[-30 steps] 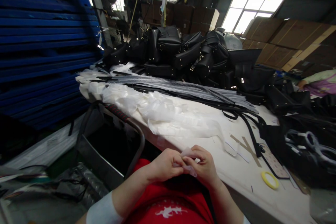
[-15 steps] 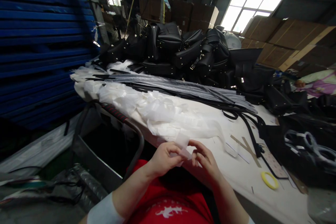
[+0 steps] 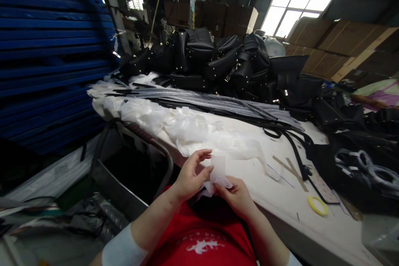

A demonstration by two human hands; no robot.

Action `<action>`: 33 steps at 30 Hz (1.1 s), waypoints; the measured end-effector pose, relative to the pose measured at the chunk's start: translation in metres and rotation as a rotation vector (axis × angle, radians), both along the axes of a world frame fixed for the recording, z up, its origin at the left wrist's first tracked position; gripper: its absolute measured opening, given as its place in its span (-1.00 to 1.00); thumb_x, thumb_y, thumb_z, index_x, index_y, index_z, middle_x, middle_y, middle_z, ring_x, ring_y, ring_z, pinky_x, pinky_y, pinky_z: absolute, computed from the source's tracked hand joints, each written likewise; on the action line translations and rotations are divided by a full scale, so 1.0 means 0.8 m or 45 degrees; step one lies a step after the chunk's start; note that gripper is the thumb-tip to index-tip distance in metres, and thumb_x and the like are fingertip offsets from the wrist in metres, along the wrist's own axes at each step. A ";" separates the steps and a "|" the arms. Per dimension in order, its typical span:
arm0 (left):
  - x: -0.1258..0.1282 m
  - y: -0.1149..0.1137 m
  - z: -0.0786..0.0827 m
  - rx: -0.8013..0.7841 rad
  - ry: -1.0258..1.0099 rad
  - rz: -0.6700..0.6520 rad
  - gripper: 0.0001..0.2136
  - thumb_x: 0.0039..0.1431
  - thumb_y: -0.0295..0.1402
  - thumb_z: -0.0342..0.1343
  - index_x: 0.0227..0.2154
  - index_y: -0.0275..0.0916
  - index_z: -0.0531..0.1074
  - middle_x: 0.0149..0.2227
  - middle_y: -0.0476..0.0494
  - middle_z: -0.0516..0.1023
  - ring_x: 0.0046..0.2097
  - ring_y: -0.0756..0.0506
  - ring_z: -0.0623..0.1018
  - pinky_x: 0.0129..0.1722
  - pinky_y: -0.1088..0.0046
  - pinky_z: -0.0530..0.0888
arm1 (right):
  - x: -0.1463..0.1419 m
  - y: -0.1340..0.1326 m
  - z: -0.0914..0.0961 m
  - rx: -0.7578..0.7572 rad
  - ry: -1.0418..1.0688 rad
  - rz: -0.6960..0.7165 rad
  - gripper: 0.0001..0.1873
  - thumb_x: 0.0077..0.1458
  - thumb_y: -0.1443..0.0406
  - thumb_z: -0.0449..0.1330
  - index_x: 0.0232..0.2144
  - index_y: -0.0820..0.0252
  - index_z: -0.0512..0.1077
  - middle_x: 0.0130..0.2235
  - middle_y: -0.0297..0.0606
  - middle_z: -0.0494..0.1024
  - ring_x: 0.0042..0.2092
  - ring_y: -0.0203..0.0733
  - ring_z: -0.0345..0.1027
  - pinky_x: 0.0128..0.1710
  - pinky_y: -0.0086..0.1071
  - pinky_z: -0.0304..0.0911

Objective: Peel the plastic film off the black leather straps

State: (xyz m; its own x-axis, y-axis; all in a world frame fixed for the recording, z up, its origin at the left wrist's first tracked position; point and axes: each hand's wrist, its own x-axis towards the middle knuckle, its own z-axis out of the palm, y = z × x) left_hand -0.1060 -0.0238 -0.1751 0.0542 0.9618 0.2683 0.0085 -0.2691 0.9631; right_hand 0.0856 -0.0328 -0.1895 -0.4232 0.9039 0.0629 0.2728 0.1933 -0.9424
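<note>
"Where is the thin white sheet point(image 3: 218, 168)?"

"Between the person's hands, close to the near edge of the counter point(image 3: 288, 201). The right hand point(image 3: 236, 195) pinches its lower part between thumb and fingers. The left hand point(image 3: 190, 175) stands with thumb and fingers parted; whether its thumb tip touches the sheet's side, one cannot tell."

"How is it best handled?"

"Lightly, one would judge — a soft pinch near the edge while the free fingers smooth any fold, since something so flimsy probably creases and clings."

"And what stands about?"

"A heap of white film point(image 3: 193, 131) lies just beyond the hands, near enough to catch a loose corner. A tubular frame point(image 3: 140, 131) by the counter may crowd the left arm. Farther back come long strips point(image 3: 205, 100), then piled black bags point(image 3: 222, 65); a yellow ring point(image 3: 312, 208) lies well apart, to the right."
</note>
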 end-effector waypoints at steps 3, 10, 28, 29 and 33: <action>0.002 0.007 0.003 -0.038 0.168 -0.083 -0.62 0.12 -0.26 0.22 -0.01 -0.27 0.47 -0.01 -0.29 0.54 0.02 -0.20 0.52 0.08 0.24 0.43 | 0.003 -0.001 0.005 0.039 -0.011 0.058 -0.71 0.21 0.18 0.16 -0.47 0.21 0.50 -0.45 -0.32 0.54 -0.39 -0.25 0.37 -0.36 -0.45 0.23; 0.023 0.004 0.004 -0.166 0.052 -0.197 -0.74 0.05 -0.20 0.27 -0.50 -0.34 0.57 -0.47 -0.15 0.55 -0.41 -0.06 0.51 -0.38 0.48 0.44 | 0.008 -0.006 0.007 0.048 0.001 0.082 -0.73 0.22 0.17 0.16 -0.40 0.21 0.53 -0.40 -0.31 0.58 -0.37 -0.24 0.40 -0.35 -0.45 0.26; 0.062 -0.016 -0.014 -0.087 -0.010 0.259 -0.73 0.09 -0.24 0.24 -0.25 -0.19 0.28 -0.30 -0.13 0.62 -0.26 -0.10 0.63 -0.26 0.45 0.52 | 0.003 0.000 -0.023 -0.366 0.444 -0.213 -0.65 0.00 0.04 0.34 -0.42 0.24 0.55 -0.47 -0.25 0.57 -0.44 -0.23 0.40 -0.41 -0.41 0.33; 0.059 -0.013 -0.014 -0.105 0.009 0.221 -0.73 0.09 -0.26 0.23 -0.24 -0.19 0.28 -0.32 -0.12 0.63 -0.26 -0.10 0.64 -0.27 0.46 0.52 | 0.003 0.000 -0.022 -0.371 0.438 -0.201 -0.64 -0.02 0.03 0.35 -0.42 0.25 0.56 -0.47 -0.25 0.57 -0.44 -0.23 0.40 -0.41 -0.41 0.33; 0.049 -0.004 -0.009 -0.153 0.061 0.210 -0.74 0.02 -0.33 0.27 -0.32 -0.19 0.27 -0.43 -0.04 0.61 -0.35 -0.08 0.63 -0.29 0.46 0.51 | 0.007 0.001 -0.015 -0.361 0.364 -0.124 -0.60 -0.01 -0.01 0.33 -0.43 0.25 0.57 -0.52 -0.26 0.55 -0.49 -0.25 0.38 -0.45 -0.42 0.30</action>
